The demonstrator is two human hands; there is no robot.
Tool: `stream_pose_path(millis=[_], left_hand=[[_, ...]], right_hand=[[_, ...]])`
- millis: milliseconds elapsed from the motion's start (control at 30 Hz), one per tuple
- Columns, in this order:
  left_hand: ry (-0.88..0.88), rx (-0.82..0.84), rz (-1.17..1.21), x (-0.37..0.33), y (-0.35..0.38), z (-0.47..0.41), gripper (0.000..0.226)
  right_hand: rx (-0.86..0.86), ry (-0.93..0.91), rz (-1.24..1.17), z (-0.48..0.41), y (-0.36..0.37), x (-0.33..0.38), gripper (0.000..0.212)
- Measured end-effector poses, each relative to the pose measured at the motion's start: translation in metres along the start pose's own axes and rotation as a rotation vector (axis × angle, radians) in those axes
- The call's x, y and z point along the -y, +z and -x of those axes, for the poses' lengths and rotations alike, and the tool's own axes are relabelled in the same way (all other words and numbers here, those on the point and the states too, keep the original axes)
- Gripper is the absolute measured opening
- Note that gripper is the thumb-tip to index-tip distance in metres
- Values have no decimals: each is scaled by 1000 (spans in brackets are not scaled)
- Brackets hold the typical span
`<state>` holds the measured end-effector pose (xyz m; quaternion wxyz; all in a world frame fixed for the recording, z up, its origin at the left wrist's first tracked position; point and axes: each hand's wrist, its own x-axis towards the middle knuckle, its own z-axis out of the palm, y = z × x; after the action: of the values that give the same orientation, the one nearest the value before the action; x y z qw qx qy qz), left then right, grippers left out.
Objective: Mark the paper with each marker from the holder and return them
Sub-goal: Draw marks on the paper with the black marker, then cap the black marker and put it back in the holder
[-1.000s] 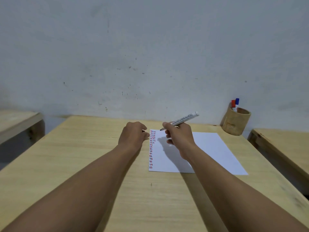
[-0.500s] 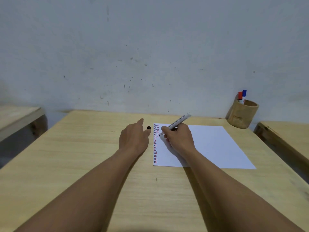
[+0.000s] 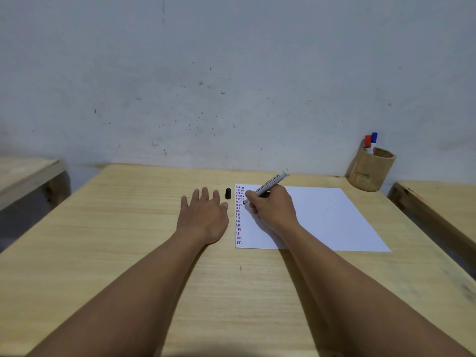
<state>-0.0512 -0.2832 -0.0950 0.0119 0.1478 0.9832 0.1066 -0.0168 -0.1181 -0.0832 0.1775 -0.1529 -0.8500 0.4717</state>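
Cap set down, tip on paper

Released since a second ago, the small black plastic cap (image 3: 228, 193) stands on the pale wooden table (image 3: 128, 240) beside the flat, empty left hand (image 3: 203, 217). Right hand (image 3: 273, 210) grips the white cylindrical marker (image 3: 270, 183), tip on the smooth white paper sheet (image 3: 322, 217); bamboo holder (image 3: 371, 171) far right

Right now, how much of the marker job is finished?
Partly. The paper already has red, blue and black dashes down its left edge. The right hand is marking with the black marker; its cap lies by the left hand. Capping and returning to the holder remain.

Matt wooden table (image 3: 128, 228); smooth white paper (image 3: 322, 217); bamboo holder (image 3: 371, 171).
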Motion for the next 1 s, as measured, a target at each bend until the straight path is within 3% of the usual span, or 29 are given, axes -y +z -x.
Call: stream_pose_path(millis=[333, 467, 633, 733, 800, 867, 1000], left_hand=[[-9, 2, 38, 0, 1, -1, 60], [-33, -123, 169, -3, -9, -1, 51], [62, -193, 266, -11, -26, -9, 56], [94, -163, 231, -12, -25, -19, 44], [117, -202, 235, -11, -22, -23, 21], [100, -230, 276, -12, -21, -24, 21], [11, -305, 594, -28, -35, -20, 15]], right_hand=[[-9, 24, -25, -1, -2, 1, 27], [-45, 81, -154, -4, -3, 2, 25], [-46, 106, -264, -7, -8, 5, 28], [-46, 101, -330, -6, -16, 7, 17], [-41, 113, -380, -5, -20, 8, 20], [-40, 128, -426, -4, -25, 12, 23], [-24, 124, -518, 1, -38, 19, 17]])
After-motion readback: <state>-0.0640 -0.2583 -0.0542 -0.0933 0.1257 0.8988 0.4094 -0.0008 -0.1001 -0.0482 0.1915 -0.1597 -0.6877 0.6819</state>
